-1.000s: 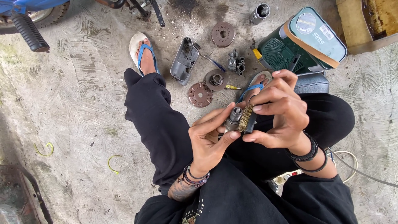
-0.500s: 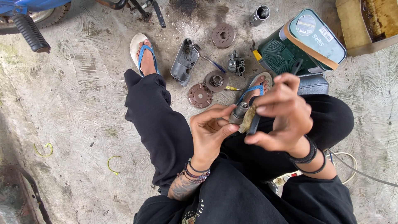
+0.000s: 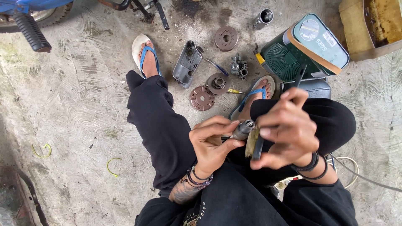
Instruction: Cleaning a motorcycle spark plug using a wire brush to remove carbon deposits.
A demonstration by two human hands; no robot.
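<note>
Hands meet above the person's lap, over black trousers. The left hand (image 3: 211,144) is curled, fingers and thumb pinching a short metal shaft (image 3: 243,129) whose ribbed, hollow end points up and to the right; the lower part of the shaft is hidden inside the grip. The right hand (image 3: 287,129) is closed around the dark handle of a small wire brush (image 3: 252,142), with the pale bristles set against or just beside the shaft. Actual contact between bristles and metal cannot be confirmed, since the thumb covers part of the brush.

Concrete floor beyond the knees carries loose parts: a grey oblong metal cover (image 3: 187,63) lying open side up, a rust-brown disc (image 3: 202,98), a toothed round part (image 3: 218,83) just beside it, another brown disc (image 3: 226,38) further off, a small carburettor-like casting (image 3: 238,69) and a metal cylinder (image 3: 263,18). A green rectangular can (image 3: 305,46) lies tilted near the right foot; its far side is partly covered by a tan band.

Both feet wear blue-strapped sandals (image 3: 144,52). A rubber-covered footpeg (image 3: 31,31) is cut off at the top left edge.
</note>
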